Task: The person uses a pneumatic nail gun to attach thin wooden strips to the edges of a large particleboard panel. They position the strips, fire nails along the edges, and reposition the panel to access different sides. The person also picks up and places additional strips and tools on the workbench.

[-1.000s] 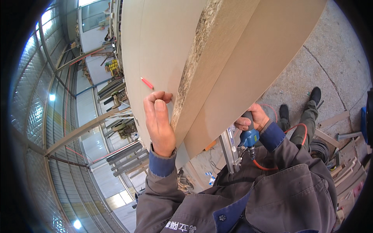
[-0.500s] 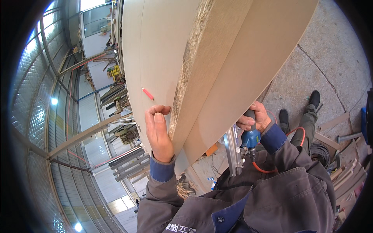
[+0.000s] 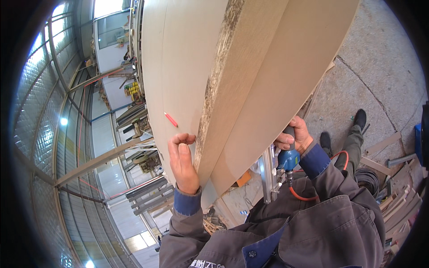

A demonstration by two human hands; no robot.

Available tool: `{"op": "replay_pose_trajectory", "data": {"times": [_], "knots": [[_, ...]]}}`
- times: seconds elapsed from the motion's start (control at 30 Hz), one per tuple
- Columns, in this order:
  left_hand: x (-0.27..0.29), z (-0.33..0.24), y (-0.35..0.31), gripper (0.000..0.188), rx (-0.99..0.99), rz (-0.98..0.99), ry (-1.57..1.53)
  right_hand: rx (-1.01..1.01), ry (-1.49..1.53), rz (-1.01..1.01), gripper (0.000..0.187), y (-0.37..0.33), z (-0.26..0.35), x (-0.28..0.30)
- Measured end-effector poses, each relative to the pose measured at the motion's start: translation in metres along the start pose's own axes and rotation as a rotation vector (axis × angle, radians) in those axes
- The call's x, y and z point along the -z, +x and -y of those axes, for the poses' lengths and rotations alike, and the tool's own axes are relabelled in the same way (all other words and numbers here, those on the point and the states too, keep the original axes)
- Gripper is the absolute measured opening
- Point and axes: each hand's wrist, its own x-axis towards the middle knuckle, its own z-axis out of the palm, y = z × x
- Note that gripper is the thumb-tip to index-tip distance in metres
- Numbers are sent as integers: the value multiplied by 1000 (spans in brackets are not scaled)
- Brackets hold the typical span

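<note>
From my distant place I look down through the head camera. The right hand [image 3: 296, 135] is closed around the black handle of a blue pneumatic nailer [image 3: 288, 159], so this grip is firm to my eye. The nailer is near the right edge of the wide beige panel [image 3: 185, 58], close to the front of the grey jacket [image 3: 313, 228]. Its silver magazine [image 3: 267, 176] points down in my view, and an orange air hose [image 3: 300, 195] curves away from its lower end.

The left hand [image 3: 183, 167] is on the other side, beside the rough edge of a particleboard strip [image 3: 250, 71]. Its fingers are bent and the thumb lies along them; I cannot tell whether they grasp the strip or only rest there. The strip lies lengthwise, with beige surface showing on both sides of it. Just beyond the left fingers, a red pencil [image 3: 170, 119] lies on the panel.

On the right I see the concrete floor [image 3: 380, 40], two dark shoes and, lower, a coil of black cable [image 3: 367, 177].
</note>
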Motion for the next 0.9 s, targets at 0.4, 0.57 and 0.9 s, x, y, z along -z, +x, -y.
{"op": "replay_pose_trajectory", "data": {"times": [0.4, 0.57, 0.9], "knots": [[1, -1, -1, 37, 11, 10, 46, 21, -4, 4, 42, 7, 29, -16], [0, 1, -2, 39, 26, 5, 29, 34, -11, 34, 43, 16, 41, -22], [1, 4, -3, 43, 39, 7, 30, 38, -78, 63, 44, 24, 68, -31]]}}
